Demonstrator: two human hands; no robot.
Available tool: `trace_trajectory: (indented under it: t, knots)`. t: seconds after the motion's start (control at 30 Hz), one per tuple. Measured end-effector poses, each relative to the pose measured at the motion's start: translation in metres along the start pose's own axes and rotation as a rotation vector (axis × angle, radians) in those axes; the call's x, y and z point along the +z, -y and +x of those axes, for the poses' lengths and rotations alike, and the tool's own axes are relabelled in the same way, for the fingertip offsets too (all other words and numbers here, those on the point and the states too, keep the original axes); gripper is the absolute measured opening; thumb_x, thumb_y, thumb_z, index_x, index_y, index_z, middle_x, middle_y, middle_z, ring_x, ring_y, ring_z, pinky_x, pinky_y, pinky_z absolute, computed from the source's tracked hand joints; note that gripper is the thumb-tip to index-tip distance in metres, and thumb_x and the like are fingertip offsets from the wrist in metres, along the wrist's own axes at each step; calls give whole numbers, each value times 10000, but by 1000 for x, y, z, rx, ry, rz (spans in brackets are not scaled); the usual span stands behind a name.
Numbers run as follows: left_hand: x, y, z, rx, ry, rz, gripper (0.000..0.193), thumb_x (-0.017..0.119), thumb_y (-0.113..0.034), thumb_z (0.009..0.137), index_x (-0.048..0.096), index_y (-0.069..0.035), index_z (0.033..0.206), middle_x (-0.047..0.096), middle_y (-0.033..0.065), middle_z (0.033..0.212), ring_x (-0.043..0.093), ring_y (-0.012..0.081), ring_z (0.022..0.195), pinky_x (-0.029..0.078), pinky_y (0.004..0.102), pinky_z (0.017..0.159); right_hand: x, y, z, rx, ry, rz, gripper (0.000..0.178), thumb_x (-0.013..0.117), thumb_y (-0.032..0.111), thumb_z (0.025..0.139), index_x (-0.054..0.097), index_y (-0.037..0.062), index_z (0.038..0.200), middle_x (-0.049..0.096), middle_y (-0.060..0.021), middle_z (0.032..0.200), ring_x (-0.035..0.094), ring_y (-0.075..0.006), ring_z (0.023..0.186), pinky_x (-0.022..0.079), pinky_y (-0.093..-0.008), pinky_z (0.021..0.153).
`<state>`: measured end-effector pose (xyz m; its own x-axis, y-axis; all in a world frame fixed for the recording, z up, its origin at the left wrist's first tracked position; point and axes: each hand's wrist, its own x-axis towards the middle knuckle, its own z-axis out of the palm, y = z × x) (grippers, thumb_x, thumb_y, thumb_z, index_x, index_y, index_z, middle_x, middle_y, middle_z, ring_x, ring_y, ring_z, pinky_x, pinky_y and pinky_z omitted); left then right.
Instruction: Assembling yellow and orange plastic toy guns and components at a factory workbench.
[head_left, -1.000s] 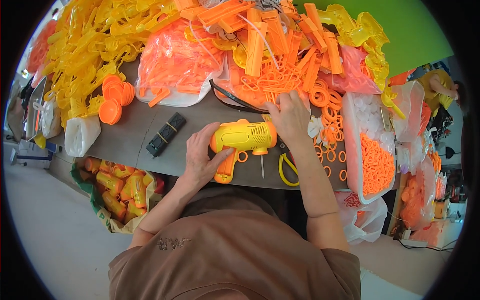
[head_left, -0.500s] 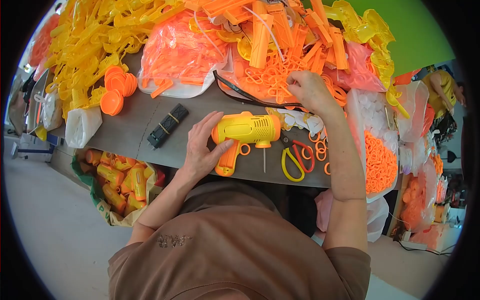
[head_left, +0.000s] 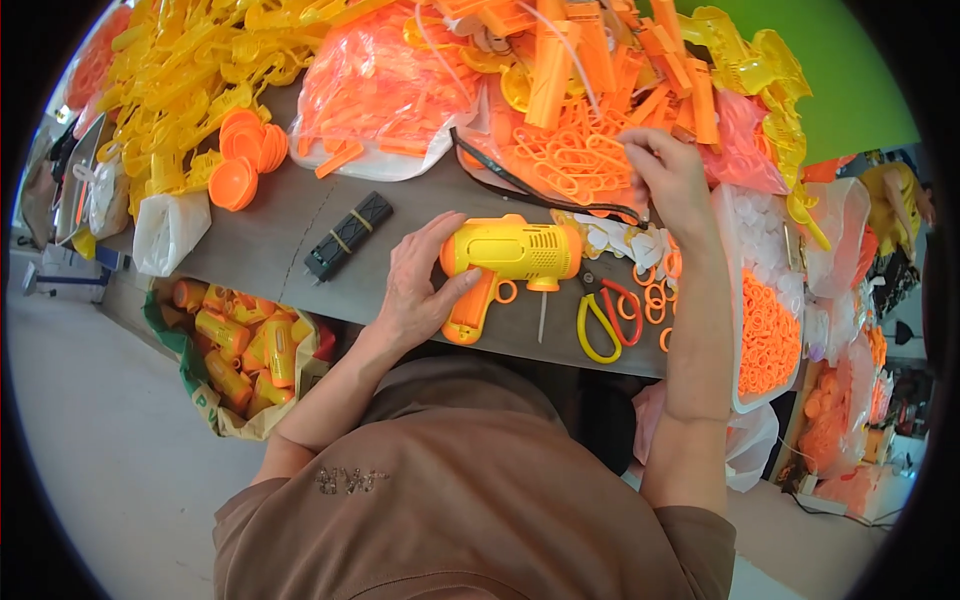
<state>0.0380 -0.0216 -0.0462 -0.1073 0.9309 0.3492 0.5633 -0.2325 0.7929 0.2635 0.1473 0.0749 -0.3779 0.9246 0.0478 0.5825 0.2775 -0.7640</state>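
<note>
A yellow and orange toy gun (head_left: 510, 252) lies on its side on the grey table. My left hand (head_left: 422, 282) grips its rear end, thumb against the orange handle and fingers over the back. Farther right, my right hand (head_left: 668, 182) is raised with curled fingers beside a heap of orange loop-shaped clips (head_left: 570, 160). Whatever is between those fingertips, if anything, is too small to tell. Below the toy gun's barrel a thin metal rod (head_left: 542, 318) lies on the table. Next to it are scissors (head_left: 600, 325) with one yellow and one red handle.
Orange rings (head_left: 656, 300) and small white pieces (head_left: 610, 238) lie near my right forearm. A tub of orange rings (head_left: 768, 335) stands at the right. Left are a black banded block (head_left: 348, 237), orange cups (head_left: 235, 180) and a bag of yellow-orange parts (head_left: 240, 345). Yellow shells (head_left: 190, 75) pile behind.
My right hand has drawn rightward off the heap of orange clips, its fingers still curled. My left hand keeps its hold on the toy gun. The whole view has shifted slightly.
</note>
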Motion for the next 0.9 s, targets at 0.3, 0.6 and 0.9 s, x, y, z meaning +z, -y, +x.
trace_trajectory:
  t: [0.3,0.6,0.9]
  knots:
    - [4,2,1,-122,79,-352,570,712,-117,786,431,-18,1273,472,188,1309,469,313,1208,394,370,997,100,13,-69,-46,146,231,52,612,46,846,635,4,865,510,-4,776,493,-47,557,396,-185,475]
    - [1,3,2,-63,75,-321,549,702,-148,815,428,-8,1270,492,177,1280,517,275,1162,423,349,964,112,21,-74,-218,-20,-123,70,634,52,786,633,10,843,530,-95,770,548,-240,685,434,-340,617]
    - [16,3,7,-218,-37,-490,332,652,-151,860,553,-10,1144,620,113,1047,591,164,913,473,283,812,117,24,-82,-230,-109,-214,68,636,62,795,592,23,831,512,-111,785,564,-293,708,451,-393,620]
